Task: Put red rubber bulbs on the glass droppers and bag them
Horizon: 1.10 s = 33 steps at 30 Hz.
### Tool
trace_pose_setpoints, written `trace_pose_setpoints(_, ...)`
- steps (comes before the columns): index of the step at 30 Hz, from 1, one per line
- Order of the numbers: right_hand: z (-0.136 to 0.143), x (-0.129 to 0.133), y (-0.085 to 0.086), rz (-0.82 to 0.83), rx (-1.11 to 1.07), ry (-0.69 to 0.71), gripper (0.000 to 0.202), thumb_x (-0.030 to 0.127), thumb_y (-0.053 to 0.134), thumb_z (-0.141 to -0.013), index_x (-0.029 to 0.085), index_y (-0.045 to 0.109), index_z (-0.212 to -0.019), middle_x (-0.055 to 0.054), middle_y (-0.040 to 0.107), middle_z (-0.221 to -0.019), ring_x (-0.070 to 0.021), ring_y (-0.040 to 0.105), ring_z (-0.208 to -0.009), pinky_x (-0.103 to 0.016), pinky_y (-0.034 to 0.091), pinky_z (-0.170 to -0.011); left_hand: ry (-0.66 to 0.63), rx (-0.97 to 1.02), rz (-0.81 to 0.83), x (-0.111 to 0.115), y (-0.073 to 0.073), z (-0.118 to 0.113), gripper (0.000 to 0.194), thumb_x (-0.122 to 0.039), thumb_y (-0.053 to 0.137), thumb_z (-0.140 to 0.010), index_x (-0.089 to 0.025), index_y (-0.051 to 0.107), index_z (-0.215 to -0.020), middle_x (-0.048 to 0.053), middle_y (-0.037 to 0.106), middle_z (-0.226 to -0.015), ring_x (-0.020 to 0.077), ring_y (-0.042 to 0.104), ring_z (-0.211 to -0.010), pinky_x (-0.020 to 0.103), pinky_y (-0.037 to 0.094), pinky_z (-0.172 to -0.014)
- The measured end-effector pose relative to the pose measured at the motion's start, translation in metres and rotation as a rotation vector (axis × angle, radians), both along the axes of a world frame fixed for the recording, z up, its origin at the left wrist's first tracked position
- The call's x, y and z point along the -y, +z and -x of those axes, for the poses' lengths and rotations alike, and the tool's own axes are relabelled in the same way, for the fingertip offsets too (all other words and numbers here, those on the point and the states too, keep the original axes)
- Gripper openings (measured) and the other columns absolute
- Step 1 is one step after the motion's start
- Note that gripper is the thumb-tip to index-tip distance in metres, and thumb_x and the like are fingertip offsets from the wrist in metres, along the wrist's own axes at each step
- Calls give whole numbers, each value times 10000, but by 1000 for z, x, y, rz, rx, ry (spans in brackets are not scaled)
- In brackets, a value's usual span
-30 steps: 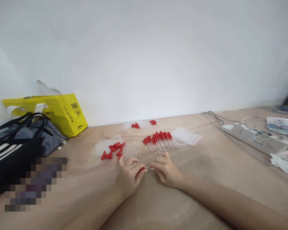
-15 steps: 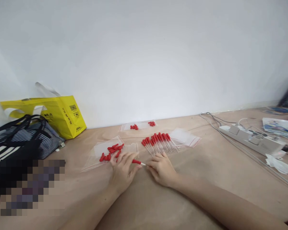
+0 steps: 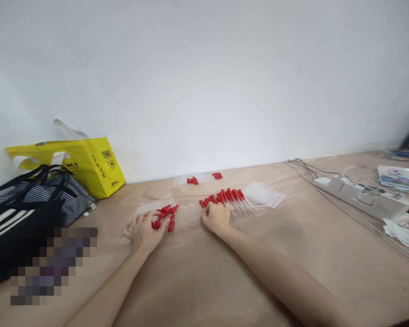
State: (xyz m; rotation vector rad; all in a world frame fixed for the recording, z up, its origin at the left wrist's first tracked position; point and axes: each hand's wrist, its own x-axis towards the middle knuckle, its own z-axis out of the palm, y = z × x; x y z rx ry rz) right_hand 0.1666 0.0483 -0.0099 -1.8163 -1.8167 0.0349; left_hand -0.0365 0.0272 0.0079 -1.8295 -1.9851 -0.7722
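My left hand [image 3: 146,231] rests over the left plastic bag, its fingers spread beside loose red rubber bulbs [image 3: 167,211]. Thumb and fingers stand apart around some of the bulbs. Bare clear glass tubes [image 3: 187,216] lie in a row between my hands. My right hand [image 3: 217,218] is closed at the left end of a row of red-capped droppers [image 3: 236,196]; its curled fingers hide what they hold, if anything. Behind, a clear bag [image 3: 205,178] carries two small groups of red bulbs.
An open plastic bag [image 3: 267,195] lies right of the droppers. A yellow bag [image 3: 98,168] and a striped black bag [image 3: 71,200] stand at the left. On the right are a white power strip [image 3: 364,197] with cables and a crumpled tissue [image 3: 402,234].
Both hands have moved apart. My left hand went left to the loose bulbs, and my right hand moved up to the dropper row. The dropper between them has left its place.
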Motion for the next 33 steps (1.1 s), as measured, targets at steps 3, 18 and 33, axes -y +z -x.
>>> trace_pose_setpoints(3, -1, 2, 1, -29, -17, 11, 118, 257, 497, -741, 175, 581, -727, -40, 638, -729, -176, 540, -762, -308, 215, -701, 17, -45, 6, -1, 2, -3, 207, -410, 505, -741, -256, 616, -822, 45, 582, -990, 248, 445, -989, 433, 231, -849)
trace_pose_setpoints(18, -60, 68, -9, -195, -13, 299, 138, 259, 515, -744, 185, 530, -628, 23, 593, -611, -127, 472, -651, -284, 172, -642, -160, -212, 122, -63, 9, -27, 184, -315, 514, -718, -217, 664, -674, 101, 583, -992, 291, 426, -992, 539, 172, -863)
trace_pose_setpoints(33, -59, 69, 0, -92, -246, 397, 232, 386, 573, -738, 286, 613, -944, 12, 654, -792, -168, 512, -772, -312, 240, -713, -556, 98, 36, 9, 2, -89, 248, -338, 409, -826, -210, 585, -708, 9, 602, -807, 156, 530, -827, 282, 407, -773)
